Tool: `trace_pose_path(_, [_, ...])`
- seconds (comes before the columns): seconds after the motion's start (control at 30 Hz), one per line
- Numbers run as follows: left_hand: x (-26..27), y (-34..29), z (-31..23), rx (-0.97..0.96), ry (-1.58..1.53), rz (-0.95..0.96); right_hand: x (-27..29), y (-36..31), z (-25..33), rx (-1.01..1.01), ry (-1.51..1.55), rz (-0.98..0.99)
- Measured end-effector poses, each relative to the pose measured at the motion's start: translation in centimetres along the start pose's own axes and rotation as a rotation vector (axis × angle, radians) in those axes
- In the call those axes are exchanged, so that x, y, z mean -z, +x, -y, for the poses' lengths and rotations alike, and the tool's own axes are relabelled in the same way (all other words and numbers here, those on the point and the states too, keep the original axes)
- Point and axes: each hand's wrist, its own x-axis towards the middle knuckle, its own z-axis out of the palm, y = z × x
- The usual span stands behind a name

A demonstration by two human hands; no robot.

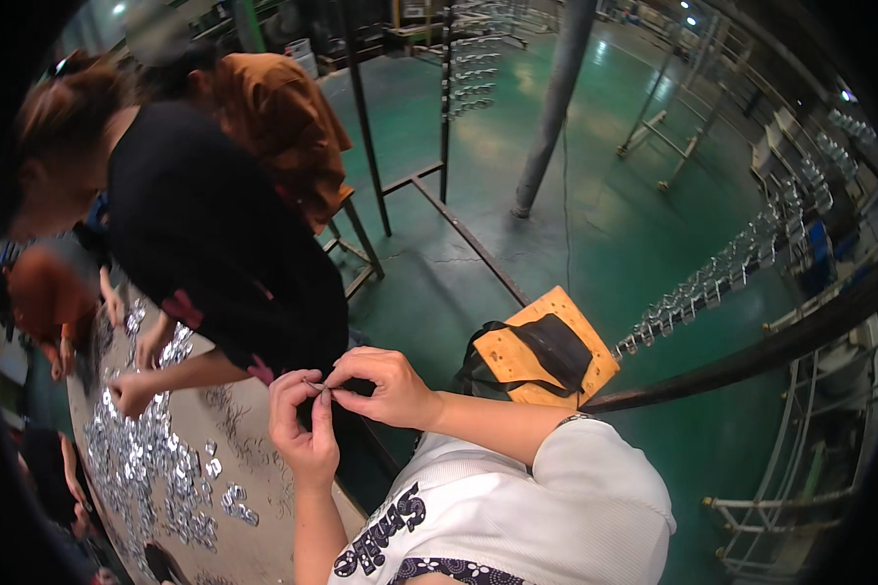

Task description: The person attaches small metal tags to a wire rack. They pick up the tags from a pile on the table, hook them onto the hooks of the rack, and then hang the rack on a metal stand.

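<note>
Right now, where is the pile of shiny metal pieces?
In the head view, the pile of shiny metal pieces lies at lower left on the table, left of the person's left hand.

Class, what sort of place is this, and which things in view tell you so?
Probably a factory workshop: small silvery pieces lie heaped on a worktable, and a long row of shiny parts runs along the right.
</note>
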Motion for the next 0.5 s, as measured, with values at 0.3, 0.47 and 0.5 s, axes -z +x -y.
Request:
trace_pose_path(0.3, [-7.4, 9.2, -0.7, -0.070, -0.280, 0.186, 12.0, 0.4, -0.1, 0.235, -0.463, -0.456])
trace_pose_path(0.47, [-11.0, 13.9, -0.2, -0.194, -0.417, 0.221, 20.0, -2.1, 3.7, 0.621, -0.990, -0.780])
trace_pose_path(0.5, [-11.9, 14.9, -0.5, -0.230, -0.439, 0.250, 21.3, -2.9, 5.2, 0.707, -1.100, -0.865])
